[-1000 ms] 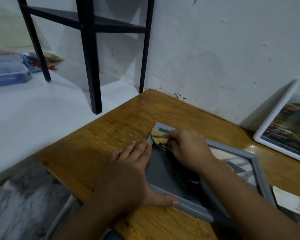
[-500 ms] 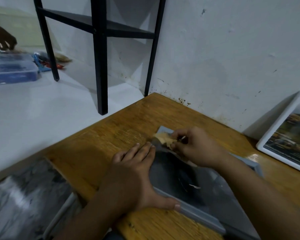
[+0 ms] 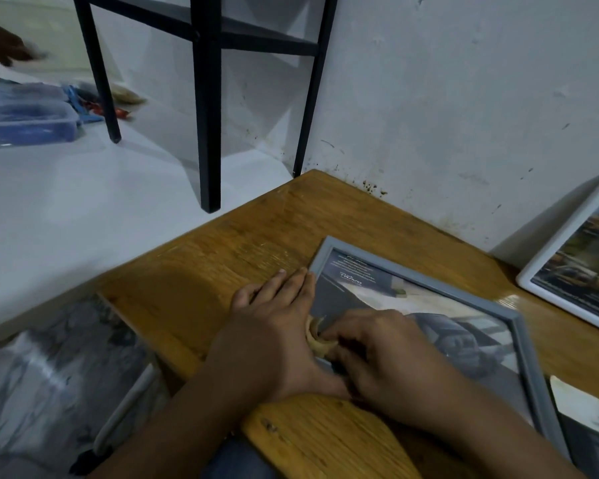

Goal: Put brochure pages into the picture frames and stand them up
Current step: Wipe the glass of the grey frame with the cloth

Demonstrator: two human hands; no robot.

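Note:
A grey picture frame lies flat on the wooden table, with a brochure page showing a car inside it. My left hand lies flat against the frame's left edge, fingers straight and holding nothing. My right hand rests on the frame's near left part and pinches a small tan crumpled piece between its fingers. A white picture frame with a page in it leans against the wall at the right. A loose brochure lies at the lower right.
A black metal stand rises from the white surface beyond the table's left corner. A blue plastic container and another person's hand are at the far left. Grey plastic-wrapped material lies at the lower left. The wall borders the table's far side.
My right hand has drawn the tan piece from the frame's far corner back toward me along its left edge. The page in the frame now shows. My left hand has stayed put.

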